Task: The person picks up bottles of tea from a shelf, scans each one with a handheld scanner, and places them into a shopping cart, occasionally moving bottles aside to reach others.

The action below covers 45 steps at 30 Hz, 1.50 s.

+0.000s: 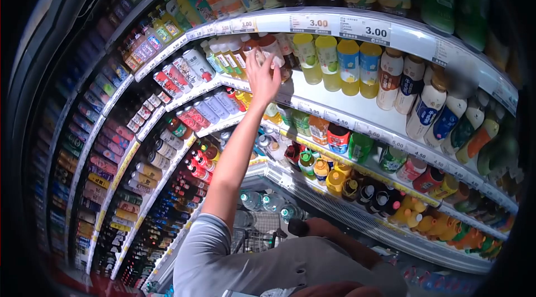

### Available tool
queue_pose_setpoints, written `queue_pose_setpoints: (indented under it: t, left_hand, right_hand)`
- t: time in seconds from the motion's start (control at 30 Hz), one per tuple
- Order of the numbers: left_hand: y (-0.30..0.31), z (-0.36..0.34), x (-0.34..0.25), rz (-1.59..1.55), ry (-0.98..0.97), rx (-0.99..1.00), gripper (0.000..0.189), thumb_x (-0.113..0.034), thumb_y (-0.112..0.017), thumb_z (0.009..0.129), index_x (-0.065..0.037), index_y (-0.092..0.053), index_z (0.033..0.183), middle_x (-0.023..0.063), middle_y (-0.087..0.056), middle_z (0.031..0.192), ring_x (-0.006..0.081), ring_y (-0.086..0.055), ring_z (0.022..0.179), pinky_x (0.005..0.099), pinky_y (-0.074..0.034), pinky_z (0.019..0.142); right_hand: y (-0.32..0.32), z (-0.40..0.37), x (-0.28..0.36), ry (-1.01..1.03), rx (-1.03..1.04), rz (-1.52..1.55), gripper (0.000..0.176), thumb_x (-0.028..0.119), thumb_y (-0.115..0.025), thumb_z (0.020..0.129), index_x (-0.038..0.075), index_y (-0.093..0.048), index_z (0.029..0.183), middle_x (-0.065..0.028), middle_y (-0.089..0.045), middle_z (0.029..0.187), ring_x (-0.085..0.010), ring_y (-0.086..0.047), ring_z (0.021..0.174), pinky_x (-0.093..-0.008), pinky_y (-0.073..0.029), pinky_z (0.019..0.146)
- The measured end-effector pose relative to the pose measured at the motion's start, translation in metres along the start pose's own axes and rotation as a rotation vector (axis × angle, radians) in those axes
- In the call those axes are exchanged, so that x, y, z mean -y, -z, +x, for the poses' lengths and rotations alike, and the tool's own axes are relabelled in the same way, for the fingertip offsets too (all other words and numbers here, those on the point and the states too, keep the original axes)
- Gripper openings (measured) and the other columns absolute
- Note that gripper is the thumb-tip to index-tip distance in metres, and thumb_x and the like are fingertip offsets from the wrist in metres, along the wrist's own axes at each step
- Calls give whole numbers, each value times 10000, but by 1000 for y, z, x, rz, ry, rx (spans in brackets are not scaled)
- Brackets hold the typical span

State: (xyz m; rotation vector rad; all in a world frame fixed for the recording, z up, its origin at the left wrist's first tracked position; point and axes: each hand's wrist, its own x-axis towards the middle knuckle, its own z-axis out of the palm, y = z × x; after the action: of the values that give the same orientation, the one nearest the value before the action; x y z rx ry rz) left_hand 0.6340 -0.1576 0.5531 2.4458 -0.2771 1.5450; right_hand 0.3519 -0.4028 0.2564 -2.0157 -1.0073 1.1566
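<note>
My left hand (262,76) is stretched out to the shelf on a bare arm, its fingers spread against the front of a bottle with a pale label and reddish-brown drink (270,45). Similar bottles stand close on both sides of it. Low in the view, my right hand (319,226) lies in shadow, closed around the black handle (298,227) of a wire shopping cart (267,222). Its fingers are only partly visible.
Yellow-green bottles (326,62) and white-capped milk tea bottles (391,79) stand right of my left hand. A price rail (346,26) runs above it. Curved shelves of cans and bottles fill the left. Large water bottles (273,202) show beyond the cart.
</note>
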Motion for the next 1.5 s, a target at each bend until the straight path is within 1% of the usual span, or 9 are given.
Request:
queue_pose_setpoints:
  t: [0.2, 0.23, 0.4, 0.47, 0.8, 0.9, 1.1, 1.3, 1.5]
  left_hand:
    - [-47, 62, 6, 443, 219, 425, 398, -282, -686, 801, -109, -714, 1158, 315, -445, 1408, 486, -311, 1391, 609, -134, 1174]
    - [-55, 55, 4, 336, 102, 155, 404, -265, -685, 783, -116, -711, 1158, 319, -466, 1368, 502, -316, 1377, 612, -148, 1169]
    - [-53, 21, -13, 390, 156, 216, 405, -213, -693, 817, -12, -668, 1167, 357, -464, 1298, 544, -382, 1287, 596, -213, 1152]
    - [-49, 1, -24, -124, 92, -97, 382, -115, -686, 850, -37, -618, 1217, 334, -409, 1330, 523, -413, 1252, 545, -307, 1113]
    - [38, -36, -7, -226, 120, -231, 403, 22, -700, 891, -10, -568, 1270, 169, -404, 1442, 220, -540, 1231, 296, -467, 996]
    - [80, -62, 14, -761, 460, -292, 542, 75, -667, 873, -25, -479, 1372, 129, -468, 1445, 234, -527, 1269, 344, -466, 1053]
    - [169, -164, 51, -1486, 1125, -311, 354, -257, -520, 1008, -38, -544, 1284, 162, -644, 1198, 324, -665, 1055, 497, -567, 919]
    - [262, -334, 58, -1681, 1544, -206, 641, -655, -396, 989, -81, -608, 1179, 235, -626, 1213, 468, -675, 890, 581, -587, 763]
    - [361, -465, 0, -2079, 1321, -495, 668, -774, -335, 937, -206, -674, 1024, 218, -504, 1230, 481, -580, 810, 606, -539, 644]
  right_hand:
    - [15, -1, -22, -8, -23, 35, 502, 482, -759, 730, 112, -731, 1068, -176, -733, 1058, -373, -697, 1010, -478, -540, 876]
    - [16, -2, -25, 7, -31, 50, 506, 483, -760, 729, 113, -731, 1073, -177, -734, 1055, -376, -698, 1005, -480, -539, 875]
    - [16, 12, -44, 50, 0, 39, 518, 490, -764, 723, 112, -731, 1075, -179, -734, 1053, -379, -699, 994, -477, -539, 871]
    - [20, 15, -46, 75, 1, 60, 518, 489, -763, 723, 110, -730, 1075, -179, -733, 1055, -379, -699, 992, -476, -538, 871]
    - [8, 23, -42, 80, 125, 59, 491, 465, -720, 772, 68, -729, 1060, -201, -723, 1054, -381, -691, 1013, -472, -532, 870]
    - [4, 25, -34, 85, 200, 47, 517, 475, -730, 759, 65, -730, 1074, -196, -722, 1069, -377, -691, 1017, -477, -533, 873]
    - [-31, 49, -24, 153, 252, 28, 425, 386, -753, 759, 37, -724, 1000, -226, -716, 985, -407, -680, 983, -465, -524, 852]
    - [-64, 78, 1, 159, 257, -40, 384, 318, -787, 750, 46, -714, 1012, -208, -717, 983, -376, -689, 961, -445, -529, 836]
    - [-96, 115, 8, 269, 462, 90, 286, 218, -754, 766, 41, -700, 985, -166, -718, 931, -277, -695, 865, -398, -510, 768]
